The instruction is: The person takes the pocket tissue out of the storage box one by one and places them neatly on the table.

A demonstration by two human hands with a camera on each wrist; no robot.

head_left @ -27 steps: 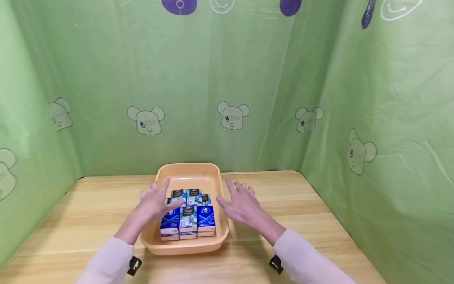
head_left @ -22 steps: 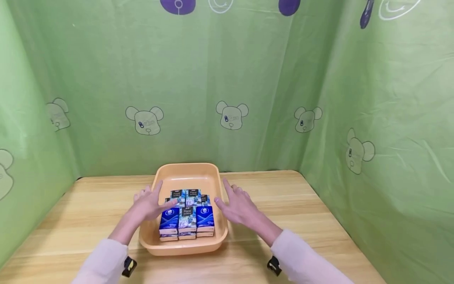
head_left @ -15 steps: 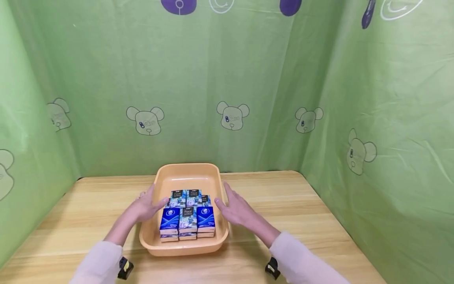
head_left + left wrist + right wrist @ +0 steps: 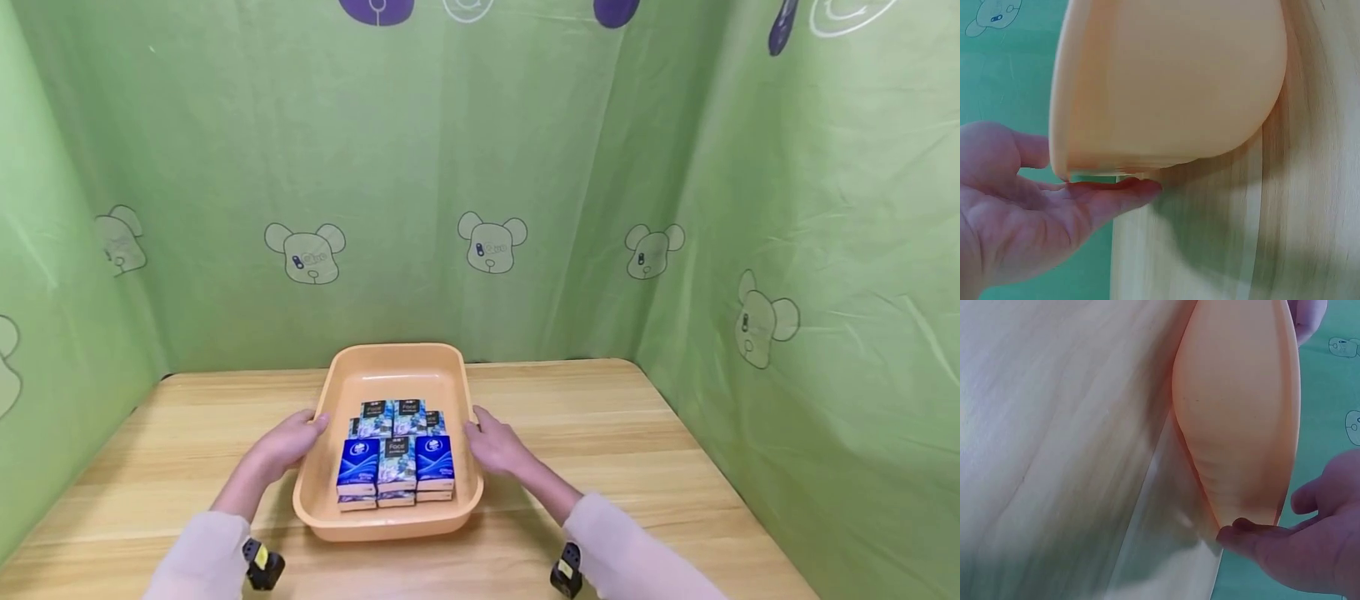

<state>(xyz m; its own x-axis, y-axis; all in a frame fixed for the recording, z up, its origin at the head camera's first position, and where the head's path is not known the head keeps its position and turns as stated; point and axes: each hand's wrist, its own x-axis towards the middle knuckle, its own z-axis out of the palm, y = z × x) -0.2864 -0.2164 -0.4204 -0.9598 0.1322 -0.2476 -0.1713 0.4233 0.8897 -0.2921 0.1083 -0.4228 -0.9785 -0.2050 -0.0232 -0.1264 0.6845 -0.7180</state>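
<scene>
Green curtain behind tray, upper packs mostly hiding lower packs

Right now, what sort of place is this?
Likely a curtained-off recording booth, though I can't be sure: green bear-print curtains at the back and both sides, a wood-grain table, black cameras at both wrists.

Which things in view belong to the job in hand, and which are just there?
Part of the job:
left hand
right hand
peach plastic tray, gripped at its sides
tissue packs inside

Just there:
wood-grain table
green bear-print curtain
black wrist devices
</scene>
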